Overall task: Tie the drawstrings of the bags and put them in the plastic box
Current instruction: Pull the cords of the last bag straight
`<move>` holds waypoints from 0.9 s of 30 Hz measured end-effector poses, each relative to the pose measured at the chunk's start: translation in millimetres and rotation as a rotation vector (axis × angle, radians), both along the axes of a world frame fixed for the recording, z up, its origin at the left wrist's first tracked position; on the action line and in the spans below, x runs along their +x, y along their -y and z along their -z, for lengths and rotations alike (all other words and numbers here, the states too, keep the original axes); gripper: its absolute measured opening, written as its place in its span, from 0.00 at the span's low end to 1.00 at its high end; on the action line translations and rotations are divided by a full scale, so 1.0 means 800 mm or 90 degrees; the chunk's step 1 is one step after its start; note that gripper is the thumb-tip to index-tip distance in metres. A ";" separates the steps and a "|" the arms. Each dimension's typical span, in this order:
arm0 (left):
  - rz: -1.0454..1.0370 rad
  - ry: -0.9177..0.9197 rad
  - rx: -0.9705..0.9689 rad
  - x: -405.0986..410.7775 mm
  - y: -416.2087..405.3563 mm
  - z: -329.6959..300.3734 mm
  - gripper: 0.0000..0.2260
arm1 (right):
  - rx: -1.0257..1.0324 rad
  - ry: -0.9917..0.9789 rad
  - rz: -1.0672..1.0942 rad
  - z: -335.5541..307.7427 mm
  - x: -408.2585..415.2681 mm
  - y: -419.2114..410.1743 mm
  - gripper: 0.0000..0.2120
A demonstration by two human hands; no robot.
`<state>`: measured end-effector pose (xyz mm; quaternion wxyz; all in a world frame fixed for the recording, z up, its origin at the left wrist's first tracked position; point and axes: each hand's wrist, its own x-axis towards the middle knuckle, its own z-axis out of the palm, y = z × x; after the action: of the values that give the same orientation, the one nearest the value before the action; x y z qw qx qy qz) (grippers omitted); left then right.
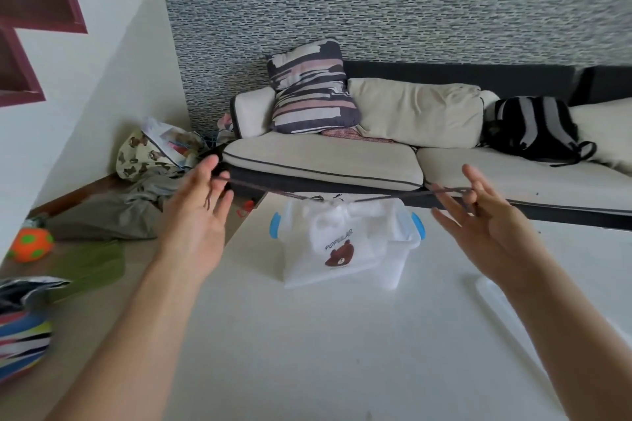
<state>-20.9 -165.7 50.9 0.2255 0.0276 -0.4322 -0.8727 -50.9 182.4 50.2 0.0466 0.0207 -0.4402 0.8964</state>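
You get bright, even daylight, soft, source not visible. Shadows faint: weak one under box [393,270] on table [307,352]. White table near blown out; white bag [342,243] and box walls merge, edges hard to separate. Your hands show motion blur at fingertips, left hand [196,215] and right hand [492,225] alike; string [273,192] smeared thin. Wide-angle bends frame edges: wall [410,3] and sofa [342,161] tilt, forearms stretch at bottom corners. Left-edge clutter soft, out of focus.

Bag [337,246] in plastic box [403,236] on table [307,352] — sofa [325,157] behind, backpack [537,130] on it.
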 end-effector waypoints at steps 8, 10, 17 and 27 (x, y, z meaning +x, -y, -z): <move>0.231 -0.065 0.100 0.037 -0.108 -0.029 0.05 | 0.029 -0.069 -0.162 -0.042 0.046 0.095 0.08; 0.239 -0.074 0.003 0.038 -0.121 -0.020 0.11 | 0.075 -0.109 -0.207 -0.042 0.057 0.105 0.11; 0.172 -0.016 -0.182 0.033 -0.129 0.003 0.22 | 0.229 -0.235 -0.149 -0.042 0.063 0.100 0.16; 0.352 0.085 -0.138 0.041 -0.147 0.009 0.14 | 0.426 -0.283 -0.074 -0.043 0.064 0.100 0.20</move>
<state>11.9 -47.9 43.7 -0.0478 -0.0577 -0.5277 -0.8461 0.3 102.4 84.4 0.0806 0.2528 -0.6852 0.6783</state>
